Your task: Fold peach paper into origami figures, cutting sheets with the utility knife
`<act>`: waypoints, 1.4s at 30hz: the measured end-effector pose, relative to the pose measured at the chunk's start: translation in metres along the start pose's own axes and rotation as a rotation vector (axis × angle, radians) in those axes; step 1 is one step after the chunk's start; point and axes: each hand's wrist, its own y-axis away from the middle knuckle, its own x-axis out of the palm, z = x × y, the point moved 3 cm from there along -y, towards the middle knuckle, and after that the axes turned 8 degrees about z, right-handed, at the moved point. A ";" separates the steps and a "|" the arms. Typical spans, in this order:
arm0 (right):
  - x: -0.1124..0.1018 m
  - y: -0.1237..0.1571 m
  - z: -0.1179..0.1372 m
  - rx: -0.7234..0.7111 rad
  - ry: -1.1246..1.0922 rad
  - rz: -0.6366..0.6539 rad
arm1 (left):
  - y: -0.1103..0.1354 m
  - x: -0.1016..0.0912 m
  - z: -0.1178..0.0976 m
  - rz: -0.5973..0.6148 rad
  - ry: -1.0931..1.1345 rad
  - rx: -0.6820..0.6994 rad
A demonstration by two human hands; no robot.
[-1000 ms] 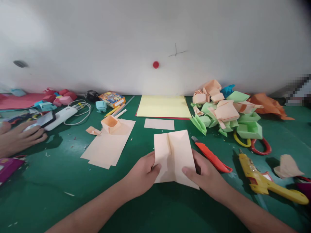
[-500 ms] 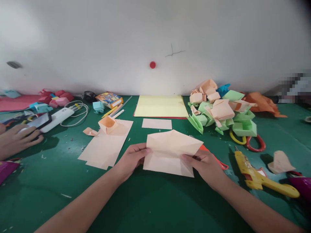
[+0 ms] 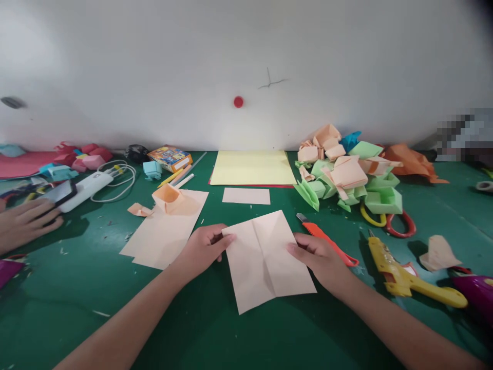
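Note:
A pale peach sheet of paper [image 3: 265, 262] with a crease down its middle is held between both hands above the green table [image 3: 200, 329]. My left hand [image 3: 208, 246] pinches its left edge near the upper corner, thumb on top. On the opposite edge, my right hand [image 3: 318, 254] grips the paper the same way, its other fingers partly hidden beneath. Just beyond the right hand lies an orange box cutter [image 3: 327, 240], blade tip pointing to the back left. A small peach paper strip [image 3: 246, 196] rests behind the held sheet.
Peach sheets [image 3: 165, 231] carry a folded paper box [image 3: 168, 198] at left. A yellow sheet [image 3: 252, 167] lies at the back. Folded paper pieces [image 3: 348, 172] are heaped at right, near scissors [image 3: 401, 224] and a yellow glue gun [image 3: 412, 280]. Another person's hand [image 3: 29, 223] touches a phone [image 3: 57, 194].
The paper has turned in my hands, so its crease now runs front to back instead of across. The box cutter shows more fully.

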 end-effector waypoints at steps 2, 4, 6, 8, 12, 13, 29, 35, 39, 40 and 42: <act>-0.001 -0.001 -0.001 -0.014 0.014 -0.021 | -0.002 -0.001 0.002 0.005 -0.053 -0.012; 0.000 -0.002 -0.002 -0.018 0.004 -0.008 | -0.003 -0.002 0.003 0.009 -0.095 -0.005; 0.001 -0.002 -0.003 -0.005 0.015 0.018 | -0.002 -0.004 0.002 0.000 -0.123 0.015; 0.001 -0.002 -0.003 0.014 0.067 0.016 | -0.001 -0.005 0.000 -0.011 -0.120 0.049; -0.002 -0.002 -0.001 0.001 0.180 -0.065 | 0.001 -0.002 -0.005 0.043 -0.122 0.090; -0.003 -0.002 -0.001 -0.002 0.187 -0.080 | 0.002 0.000 -0.006 0.054 -0.145 0.083; -0.002 -0.007 -0.010 -0.126 -0.074 -0.107 | -0.001 -0.009 -0.001 -0.215 0.008 0.553; -0.004 -0.010 -0.019 -0.211 -0.057 -0.082 | 0.010 -0.005 -0.016 0.014 -0.159 0.782; -0.003 -0.009 -0.018 -0.220 0.022 -0.052 | 0.020 0.010 -0.027 0.065 -0.339 0.874; -0.003 -0.009 -0.017 -0.223 0.051 -0.041 | 0.022 0.016 -0.028 0.077 -0.393 0.884; -0.003 -0.008 -0.015 -0.221 0.088 -0.019 | 0.024 0.027 -0.030 0.107 -0.518 0.869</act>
